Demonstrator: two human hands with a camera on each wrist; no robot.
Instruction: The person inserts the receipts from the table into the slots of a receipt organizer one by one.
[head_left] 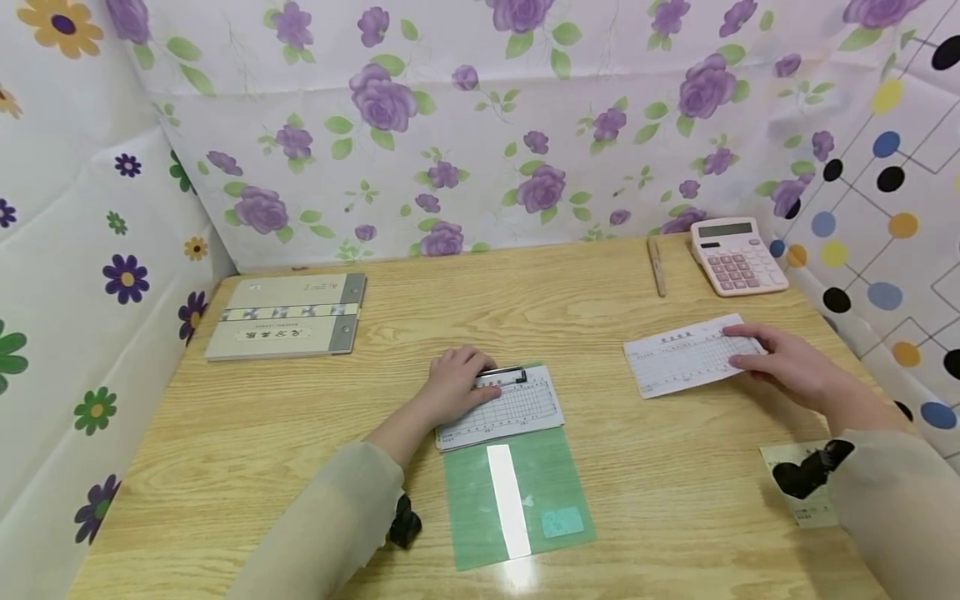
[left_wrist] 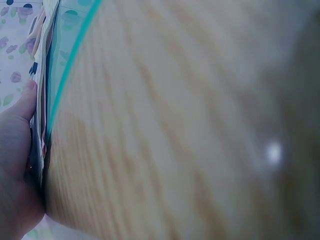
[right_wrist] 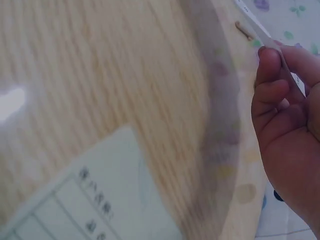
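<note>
My left hand (head_left: 457,383) rests on a stack of printed forms (head_left: 525,408), its thumb across the top sheet and its fingers beside a metal clip (head_left: 512,377). Under the stack lies a translucent green clipboard (head_left: 465,508), with a bright reflection across it. In the left wrist view, the left hand (left_wrist: 17,145) lies along the stack's edge. Over to the right, my right hand (head_left: 787,367) pinches the right end of a white printed form (head_left: 678,358). The right wrist view shows this form (right_wrist: 260,27) edge-on between the fingers and thumb of the right hand (right_wrist: 287,110).
A beige binder (head_left: 281,321) lies at the back left of the wooden table (head_left: 360,467). At the back right are a pink calculator (head_left: 738,258) and a slim brown pen-like stick (head_left: 656,268). Another printed slip (head_left: 813,512) sits partly under the right forearm. Patterned sheets surround the table.
</note>
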